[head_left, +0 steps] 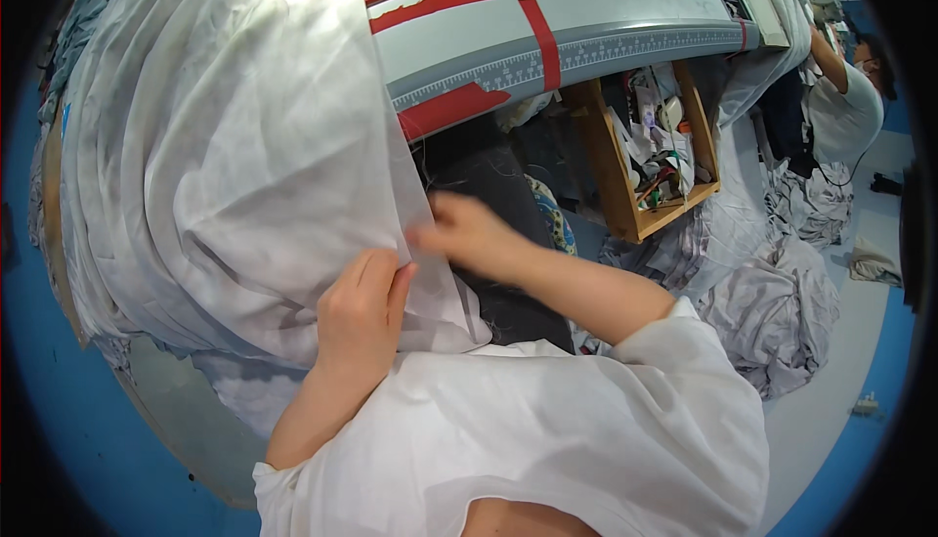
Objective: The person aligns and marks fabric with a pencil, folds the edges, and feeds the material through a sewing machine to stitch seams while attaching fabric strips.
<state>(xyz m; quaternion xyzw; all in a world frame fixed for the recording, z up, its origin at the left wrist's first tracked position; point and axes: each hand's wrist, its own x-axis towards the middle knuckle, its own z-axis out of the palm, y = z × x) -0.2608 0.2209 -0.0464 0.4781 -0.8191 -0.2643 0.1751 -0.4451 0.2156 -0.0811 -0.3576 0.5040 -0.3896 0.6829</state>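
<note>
A large sheet of white fabric [283,146] hangs in folds over the work table and down toward my lap. My left hand [360,302] pinches the fabric near its right edge, thumb and fingers pressed together. Close beside it, my right hand [469,234] is at the same fabric edge, its fingers curled but smeared by motion. Whether cloth is caught between those fingers does not show. A narrow folded strip runs along the fabric's edge [405,175] between the hands and the table.
Ahead is a sewing table [625,9] with a ruler strip and red tape along its front. An open wooden drawer [702,131] below holds small tools. Heaped pale cloth [772,302] lies to the right. A co-worker [845,112] is at the far right.
</note>
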